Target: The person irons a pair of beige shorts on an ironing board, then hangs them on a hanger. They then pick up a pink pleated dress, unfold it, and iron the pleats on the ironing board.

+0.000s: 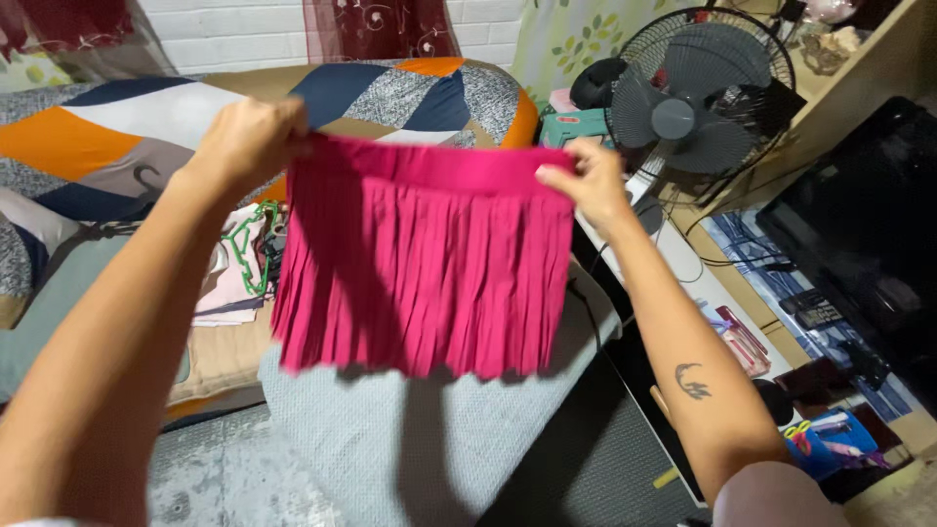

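A bright pink pleated skirt hangs in the air in front of me, held up by its waistband. My left hand pinches the waistband's left corner. My right hand pinches the right corner. The pleats fall straight down above a grey textured cloth spread on the bed.
A bed with a patchwork cover in orange, navy and grey lies behind. Green hangers and folded clothes sit at the left. A black standing fan is at the right, beside a dark screen and a cluttered low shelf.
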